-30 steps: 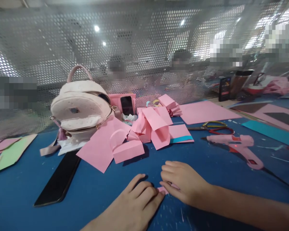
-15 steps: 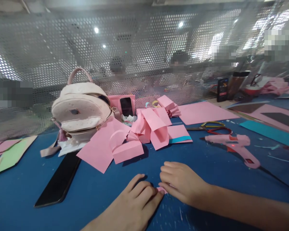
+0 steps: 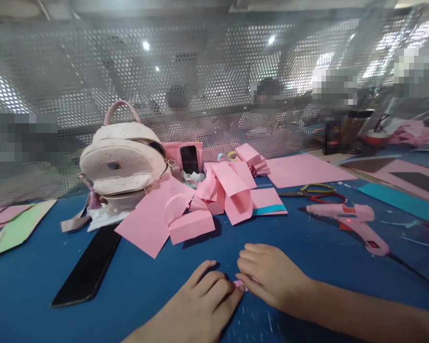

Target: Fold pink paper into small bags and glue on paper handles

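Observation:
A small piece of pink paper point(image 3: 240, 285) lies low on the blue table, pinched between my two hands and mostly covered by them. My left hand point(image 3: 210, 295) has its thumb and fingers closed on the paper's left side. From the right, my right hand point(image 3: 271, 274) comes in with curled fingers, its thumb and fingertips on the same piece. Just beyond them sits a folded pink paper box shape point(image 3: 192, 226), in front of a heap of cut and folded pink paper point(image 3: 232, 183).
Right of my hands lies a pink glue gun point(image 3: 357, 216) with a lit red light, near scissors point(image 3: 321, 193). A black phone point(image 3: 87, 269) and a pale backpack point(image 3: 123, 159) are on the left. Blue paper point(image 3: 403, 202) lies far right; a perforated metal screen point(image 3: 214, 85) stands behind.
The view has shifted very slightly. Both hands stay at the same pink paper, with hardly any finger movement.

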### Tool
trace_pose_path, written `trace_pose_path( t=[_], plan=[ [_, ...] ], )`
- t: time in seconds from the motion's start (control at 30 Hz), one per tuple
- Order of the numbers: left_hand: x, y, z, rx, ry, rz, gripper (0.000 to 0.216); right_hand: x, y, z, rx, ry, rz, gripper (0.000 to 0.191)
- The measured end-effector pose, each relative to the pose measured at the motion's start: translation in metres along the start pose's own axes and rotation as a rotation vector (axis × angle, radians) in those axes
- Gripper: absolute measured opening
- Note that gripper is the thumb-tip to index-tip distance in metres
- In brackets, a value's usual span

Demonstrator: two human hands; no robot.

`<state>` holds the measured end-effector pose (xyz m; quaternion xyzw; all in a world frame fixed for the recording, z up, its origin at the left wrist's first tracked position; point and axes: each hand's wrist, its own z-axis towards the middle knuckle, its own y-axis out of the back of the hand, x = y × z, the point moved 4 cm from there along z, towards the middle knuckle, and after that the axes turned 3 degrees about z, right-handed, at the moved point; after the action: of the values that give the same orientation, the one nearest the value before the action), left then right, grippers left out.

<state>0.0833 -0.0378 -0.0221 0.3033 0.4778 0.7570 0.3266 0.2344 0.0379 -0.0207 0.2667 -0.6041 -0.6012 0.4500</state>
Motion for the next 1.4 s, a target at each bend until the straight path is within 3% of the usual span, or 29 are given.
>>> trace_pose_path(
  t=[0.33,0.47,0.53,0.63,0.73,0.87,1.13,1.4],
  plan=[
    [0.000,-0.001,0.000,-0.039,0.001,0.006,0.037,0.003,0.005,0.000,0.016,-0.008,-0.012,0.017],
    [0.001,0.000,0.001,-0.069,-0.010,0.024,0.035,-0.003,0.010,-0.006,-0.041,-0.023,0.071,0.010],
    [0.002,0.001,0.002,-0.071,-0.016,0.030,0.036,-0.003,0.013,-0.010,-0.098,0.093,0.023,0.009],
    [0.003,0.003,0.003,-0.068,-0.027,0.037,0.035,0.000,0.018,-0.018,-0.166,0.329,-0.139,0.023],
    [0.004,0.004,0.004,-0.099,-0.039,0.044,0.032,0.000,0.022,-0.023,-0.114,0.411,-0.180,0.021],
    [0.004,0.001,0.005,-0.129,-0.036,0.037,0.030,-0.001,0.023,-0.028,-0.002,0.329,-0.180,0.014],
    [0.003,0.002,0.011,-0.182,-0.023,0.044,0.026,-0.001,0.024,-0.041,-0.018,0.216,-0.303,0.014],
    [0.003,0.003,0.008,-0.064,-0.037,-0.010,0.035,0.002,0.014,-0.049,0.007,0.136,-0.389,0.017]
  ],
)
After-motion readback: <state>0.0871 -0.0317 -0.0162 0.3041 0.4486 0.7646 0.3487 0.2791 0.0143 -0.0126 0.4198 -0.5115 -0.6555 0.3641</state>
